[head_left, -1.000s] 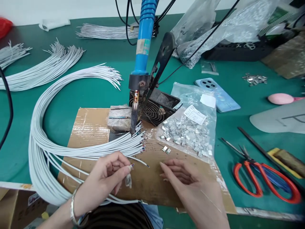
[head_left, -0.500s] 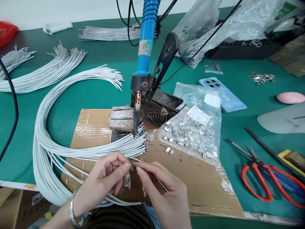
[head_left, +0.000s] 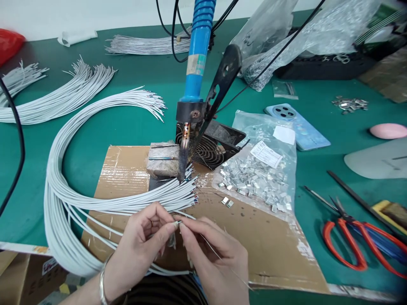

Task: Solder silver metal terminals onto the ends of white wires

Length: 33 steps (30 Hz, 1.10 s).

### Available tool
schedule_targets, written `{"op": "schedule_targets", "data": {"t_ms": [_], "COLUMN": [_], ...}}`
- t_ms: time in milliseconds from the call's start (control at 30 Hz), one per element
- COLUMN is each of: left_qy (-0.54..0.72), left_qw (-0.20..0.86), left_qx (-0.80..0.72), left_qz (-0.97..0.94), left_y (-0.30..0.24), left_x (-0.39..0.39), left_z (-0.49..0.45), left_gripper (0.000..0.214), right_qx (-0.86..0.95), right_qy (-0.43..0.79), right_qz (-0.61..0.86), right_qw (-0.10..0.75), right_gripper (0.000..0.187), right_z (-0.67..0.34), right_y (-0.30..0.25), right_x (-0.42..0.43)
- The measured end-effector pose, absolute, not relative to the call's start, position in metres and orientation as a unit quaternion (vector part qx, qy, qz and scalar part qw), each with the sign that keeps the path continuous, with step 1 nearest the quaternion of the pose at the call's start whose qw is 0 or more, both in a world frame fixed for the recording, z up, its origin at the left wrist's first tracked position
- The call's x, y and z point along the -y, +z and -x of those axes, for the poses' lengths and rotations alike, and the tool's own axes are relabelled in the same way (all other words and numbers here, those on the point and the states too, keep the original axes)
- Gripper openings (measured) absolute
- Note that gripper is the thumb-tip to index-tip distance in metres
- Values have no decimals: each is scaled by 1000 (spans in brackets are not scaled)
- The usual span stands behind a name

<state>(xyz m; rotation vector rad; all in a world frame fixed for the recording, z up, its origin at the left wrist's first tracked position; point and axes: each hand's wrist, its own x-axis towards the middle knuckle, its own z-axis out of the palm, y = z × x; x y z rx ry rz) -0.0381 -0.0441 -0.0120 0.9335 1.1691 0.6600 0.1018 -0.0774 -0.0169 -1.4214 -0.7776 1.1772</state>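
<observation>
Right hand [head_left: 216, 258] had swung in from the open cardboard to meet the left hand [head_left: 143, 237], fingertips nearly touching over the wire ends. Its thumb and forefinger were pinched on a thin white wire [head_left: 216, 248], which ran out past the little finger side. The left hand, fingers curled and closed, pinched a small translucent piece [head_left: 172, 241], partly hidden below its fingertips; a metal bangle [head_left: 102, 288] circled that wrist. A looped bundle of white wires [head_left: 63, 203] lay just beneath the hands, its tips fanned across a cardboard sheet [head_left: 273, 250]. Beyond stood a blue-handled soldering iron [head_left: 197, 55], its tip among the wire ends, with a clear bag of metal clips [head_left: 254, 169] to the right and red-handled scissors [head_left: 345, 245] on the green mat [head_left: 318, 93].
</observation>
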Motion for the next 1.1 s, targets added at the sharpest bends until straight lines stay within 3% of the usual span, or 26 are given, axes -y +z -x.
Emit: {"op": "schedule_targets", "data": {"t_ms": [367, 667, 833, 967, 1100], "left_qy": [318, 293, 289, 323, 368], "left_qw": [663, 652, 589, 529, 545], "left_qx": [-509, -526, -549, -572, -583], "left_qz": [-447, -461, -518, -537, -478], "left_y": [-8, -5, -6, -6, -3], "left_x": [50, 53, 54, 60, 63], "left_z": [40, 43, 37, 28, 21], "left_gripper": [27, 33, 31, 27, 25], "right_qx": [258, 342, 370, 353, 359], "right_qy": [591, 529, 532, 492, 435], "right_qz": [546, 583, 579, 592, 594], "right_qw": [534, 512, 495, 532, 573], "right_gripper": [12, 12, 13, 14, 16], "right_z": [-104, -111, -115, -106, -91], "right_y": [-30, -12, -12, -22, -34], "right_x": [79, 80, 77, 79, 83]}}
